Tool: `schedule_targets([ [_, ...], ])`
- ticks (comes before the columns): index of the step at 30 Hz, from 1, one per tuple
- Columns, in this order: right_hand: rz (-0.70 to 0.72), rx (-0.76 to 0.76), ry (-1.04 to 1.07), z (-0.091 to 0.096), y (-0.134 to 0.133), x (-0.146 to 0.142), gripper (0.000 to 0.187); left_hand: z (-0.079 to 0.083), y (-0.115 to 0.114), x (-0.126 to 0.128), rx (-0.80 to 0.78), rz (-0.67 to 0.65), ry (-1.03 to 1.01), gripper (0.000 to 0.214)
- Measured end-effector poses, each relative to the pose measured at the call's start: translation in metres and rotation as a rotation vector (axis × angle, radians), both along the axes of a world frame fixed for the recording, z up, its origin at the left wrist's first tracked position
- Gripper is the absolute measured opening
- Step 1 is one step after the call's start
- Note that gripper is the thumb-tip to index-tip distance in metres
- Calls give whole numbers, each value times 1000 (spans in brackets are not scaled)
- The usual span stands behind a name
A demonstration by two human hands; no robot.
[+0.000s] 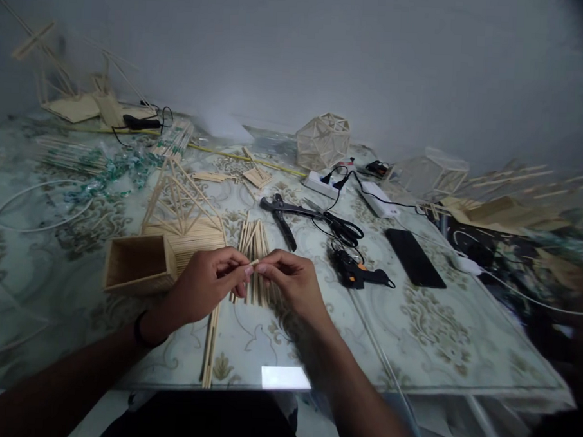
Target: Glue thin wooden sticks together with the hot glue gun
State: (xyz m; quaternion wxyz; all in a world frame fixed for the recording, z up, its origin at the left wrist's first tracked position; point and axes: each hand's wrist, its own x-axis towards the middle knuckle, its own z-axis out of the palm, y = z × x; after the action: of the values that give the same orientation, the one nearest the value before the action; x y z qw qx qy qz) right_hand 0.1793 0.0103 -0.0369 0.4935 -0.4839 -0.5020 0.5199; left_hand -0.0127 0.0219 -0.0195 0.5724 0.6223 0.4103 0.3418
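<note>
My left hand (206,285) and my right hand (291,280) meet over the table, both pinching a short thin wooden stick (253,263) between their fingertips. Right under and behind them lies a loose bundle of similar sticks (254,246). A few long sticks (211,347) run from under my left hand toward the table's front edge. Left of my left hand stands a small open wooden box (137,263), and behind it a stick-built frame on a slatted base (183,210).
Black pliers (282,215), a glue gun (354,273) with its cable, a white power strip (322,183), a black phone (415,257) and a geodesic stick ball (322,141) lie beyond and to the right. More stick models line the wall. The glass-topped table (435,341) ends near me.
</note>
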Motion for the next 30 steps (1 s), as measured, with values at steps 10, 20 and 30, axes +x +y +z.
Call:
schedule_targets([
  [10,-283,163,96,-10,13,31,26,5,1,-1,-101,38,-149,19],
  [20,-84,109,41,-9,11,27,43,12,2,-3,-313,22,-314,20],
  [30,39,306,-213,9,-3,25,41,21,1,-3,-331,21,-574,17],
])
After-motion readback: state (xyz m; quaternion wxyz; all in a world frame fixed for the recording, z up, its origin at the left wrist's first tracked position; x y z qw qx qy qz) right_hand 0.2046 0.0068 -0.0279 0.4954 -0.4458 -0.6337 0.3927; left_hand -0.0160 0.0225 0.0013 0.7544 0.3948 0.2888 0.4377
